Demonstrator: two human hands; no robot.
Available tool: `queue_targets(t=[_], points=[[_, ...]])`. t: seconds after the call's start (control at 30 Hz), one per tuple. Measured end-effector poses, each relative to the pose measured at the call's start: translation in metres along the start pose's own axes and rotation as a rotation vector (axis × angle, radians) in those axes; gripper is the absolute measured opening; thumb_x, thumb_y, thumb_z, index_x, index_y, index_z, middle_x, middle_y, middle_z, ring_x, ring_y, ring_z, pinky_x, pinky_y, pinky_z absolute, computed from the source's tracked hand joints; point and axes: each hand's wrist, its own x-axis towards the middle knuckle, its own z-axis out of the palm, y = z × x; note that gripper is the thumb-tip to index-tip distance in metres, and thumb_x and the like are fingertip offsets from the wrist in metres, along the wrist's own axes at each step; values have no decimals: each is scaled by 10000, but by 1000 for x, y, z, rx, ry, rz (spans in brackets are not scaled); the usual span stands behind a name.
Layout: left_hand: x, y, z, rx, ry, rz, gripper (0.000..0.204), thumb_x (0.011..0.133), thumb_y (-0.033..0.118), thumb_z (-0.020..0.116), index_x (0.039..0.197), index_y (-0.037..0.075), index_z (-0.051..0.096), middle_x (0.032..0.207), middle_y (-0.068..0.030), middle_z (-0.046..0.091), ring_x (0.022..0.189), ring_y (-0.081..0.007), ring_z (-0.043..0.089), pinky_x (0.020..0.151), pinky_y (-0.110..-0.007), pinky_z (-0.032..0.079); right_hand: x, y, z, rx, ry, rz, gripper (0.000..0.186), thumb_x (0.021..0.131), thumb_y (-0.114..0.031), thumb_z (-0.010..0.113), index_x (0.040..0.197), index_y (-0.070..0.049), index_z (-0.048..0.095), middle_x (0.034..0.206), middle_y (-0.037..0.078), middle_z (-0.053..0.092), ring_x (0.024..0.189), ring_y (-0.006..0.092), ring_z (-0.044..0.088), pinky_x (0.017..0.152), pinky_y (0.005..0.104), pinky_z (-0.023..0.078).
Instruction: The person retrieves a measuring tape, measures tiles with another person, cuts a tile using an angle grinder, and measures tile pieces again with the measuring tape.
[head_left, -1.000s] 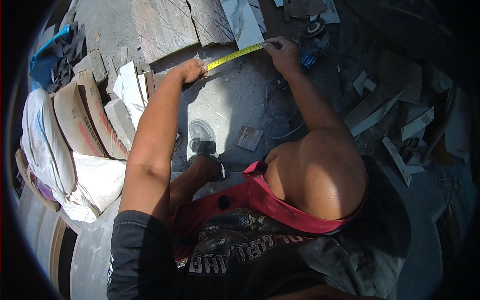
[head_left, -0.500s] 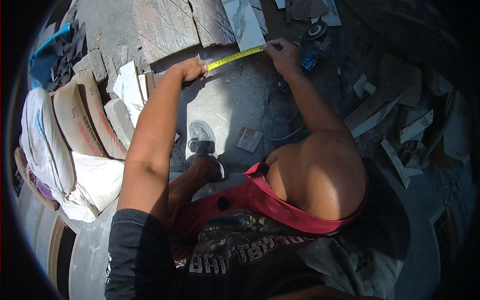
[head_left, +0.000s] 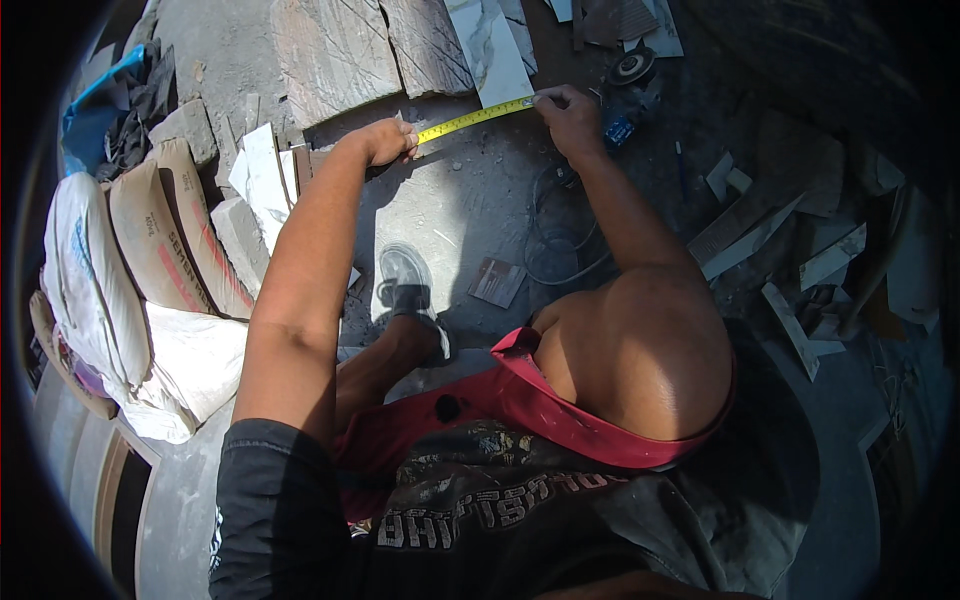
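A yellow tape measure (head_left: 472,121) is stretched between my two hands, running slightly upward to the right. My left hand (head_left: 386,141) is closed around its left part; whether the case is in that fist is hidden. With thumb and fingers, my right hand (head_left: 574,122) pinches the tape's other end. That end lies along the near edge of a white, grey-veined tile strip (head_left: 490,50). To the left of this strip lie two rough pinkish-brown slabs, a wide slab (head_left: 338,55) and a narrower slab (head_left: 428,45).
Right of my right hand lie an angle grinder (head_left: 632,66) and its looped cable (head_left: 533,235). Cement bags (head_left: 160,235) and a white sack (head_left: 90,270) stand at the left. Tile offcuts (head_left: 832,255) are piled at the right. A small brown tile (head_left: 496,281) lies near my foot.
The view has shifted slightly, with the slabs and tile strip a little lower. My right hand has come down a touch with the tape end; both hands keep their hold.
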Motion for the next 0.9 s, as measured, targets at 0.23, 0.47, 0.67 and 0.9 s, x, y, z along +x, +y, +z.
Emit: queue_targets(t=[0.23,0.47,0.67,0.9], points=[[-13,10,2,55,15,1,257,970,203,474,835,35,613,750,-33,622,702,-144,550,698,-301,445,-11,-10,-3,-61,3,-2,249,804,-196,665,932,16,691,823,124,695,744,187,655,699,311,496],[-15,6,8,-2,26,0,278,969,227,471,833,48,635,741,-52,632,726,-183,570,755,-322,455,-10,1,-4,9,-13,11,216,827,-174,662,938,9,691,796,71,664,712,130,600,655,274,468],[-15,3,14,3,27,9,282,974,230,464,829,55,632,742,-48,629,716,-177,563,741,-322,453,-20,3,-4,12,-7,37,218,827,-177,665,941,8,687,769,59,644,682,123,578,626,270,451],[-20,6,22,63,-34,7,279,979,239,467,834,56,620,734,-31,620,688,-154,545,687,-312,448,-37,0,-11,41,-40,128,206,814,-173,674,923,1,688,761,75,670,650,111,610,598,268,485]])
